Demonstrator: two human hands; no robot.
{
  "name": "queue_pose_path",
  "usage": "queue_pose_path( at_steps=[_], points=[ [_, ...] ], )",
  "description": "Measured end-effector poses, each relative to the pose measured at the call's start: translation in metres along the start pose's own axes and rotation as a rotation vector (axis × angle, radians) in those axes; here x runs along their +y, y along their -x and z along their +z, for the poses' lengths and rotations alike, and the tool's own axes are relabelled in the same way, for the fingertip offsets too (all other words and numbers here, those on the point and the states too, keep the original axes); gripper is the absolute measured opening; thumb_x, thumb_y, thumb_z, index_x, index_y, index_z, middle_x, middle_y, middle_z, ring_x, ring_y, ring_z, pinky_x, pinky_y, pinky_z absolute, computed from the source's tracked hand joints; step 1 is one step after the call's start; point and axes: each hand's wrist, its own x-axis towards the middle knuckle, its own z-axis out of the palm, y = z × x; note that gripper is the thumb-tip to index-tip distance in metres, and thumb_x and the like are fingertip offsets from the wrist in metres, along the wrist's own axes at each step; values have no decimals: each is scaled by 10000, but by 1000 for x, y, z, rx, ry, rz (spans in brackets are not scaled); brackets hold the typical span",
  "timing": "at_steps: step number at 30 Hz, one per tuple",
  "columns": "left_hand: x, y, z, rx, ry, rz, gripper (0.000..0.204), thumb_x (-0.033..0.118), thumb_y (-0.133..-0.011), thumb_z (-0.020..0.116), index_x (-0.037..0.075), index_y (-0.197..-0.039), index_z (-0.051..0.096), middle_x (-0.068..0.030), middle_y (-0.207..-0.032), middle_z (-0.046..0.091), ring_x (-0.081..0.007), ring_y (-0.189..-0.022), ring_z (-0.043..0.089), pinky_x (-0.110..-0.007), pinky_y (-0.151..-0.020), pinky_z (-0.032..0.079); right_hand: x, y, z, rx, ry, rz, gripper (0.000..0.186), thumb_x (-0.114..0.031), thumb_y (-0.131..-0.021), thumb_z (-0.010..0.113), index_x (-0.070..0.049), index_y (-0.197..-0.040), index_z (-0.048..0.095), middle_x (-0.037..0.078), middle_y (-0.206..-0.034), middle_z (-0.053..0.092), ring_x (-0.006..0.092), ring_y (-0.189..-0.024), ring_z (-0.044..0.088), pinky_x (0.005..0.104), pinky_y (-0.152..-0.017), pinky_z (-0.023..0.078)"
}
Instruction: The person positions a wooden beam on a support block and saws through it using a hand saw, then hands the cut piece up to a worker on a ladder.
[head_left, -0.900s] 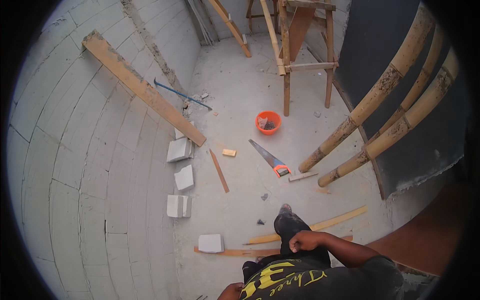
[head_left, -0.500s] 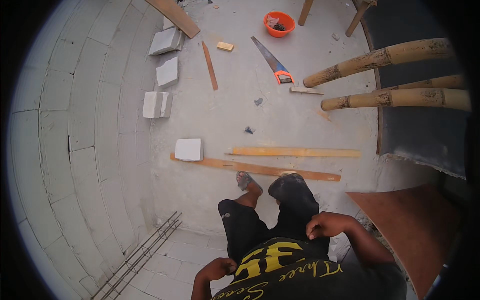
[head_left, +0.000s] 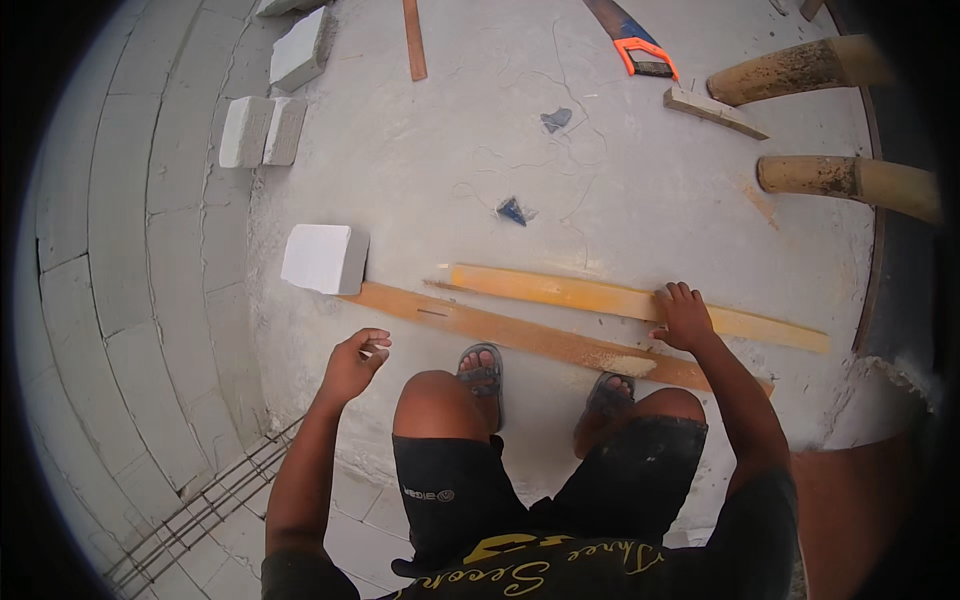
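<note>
A person's right hand (head_left: 684,316), fingers spread, hovers over a long yellow wooden plank (head_left: 610,297); the left hand (head_left: 352,366) hangs loosely open.

On my feed I make out yellow script and part of a bold yellow print (head_left: 512,545) on the shirt (head_left: 690,578), below and between the left hand (head_left: 354,365) and right hand (head_left: 684,318). Below and right of the left hand, I see small pale lettering (head_left: 420,494) beside a round mark (head_left: 446,496) on the shorts (head_left: 455,460).
</note>
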Motion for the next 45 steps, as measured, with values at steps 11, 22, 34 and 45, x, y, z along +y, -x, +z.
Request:
queue_pose_path(
  at_steps=[11,22,34,45],
  points=[
    [-136,-150,90,140,-1042,409,729,172,-697,835,42,-1342,521,-154,-1314,536,-339,-1318,483,-434,-1167,354,40,-1,175,565,4,-6,790,-39,-802,749,-163,-1524,453,189,-1449,471,412,-1354,430,562,-1181,316],
    [-111,-147,86,-217,-1066,489,575,206,-645,856,51,-1155,639,-134,-1116,626,-330,-1097,617,-432,-981,491,-4,17,128,708,-4,-5,619,-315,-836,764,-78,-1370,562,201,-1343,524,445,-1313,450,576,-1134,349],
    [-58,-114,66,-501,-864,140,665,251,-514,903,11,-1111,739,-199,-1006,748,-355,-952,720,-410,-871,561,-38,91,150,376,-194,-180,963,-595,-678,824,-41,-1402,515,192,-1304,532,388,-1248,498,539,-1067,379],
    [-57,-89,46,-398,-679,172,627,296,-511,911,44,-1062,754,-127,-923,751,-249,-832,702,-344,-805,548,20,41,129,338,-214,155,939,-704,-961,452,15,-1555,340,216,-1650,287,337,-1559,211,523,-1267,138]
  ],
)
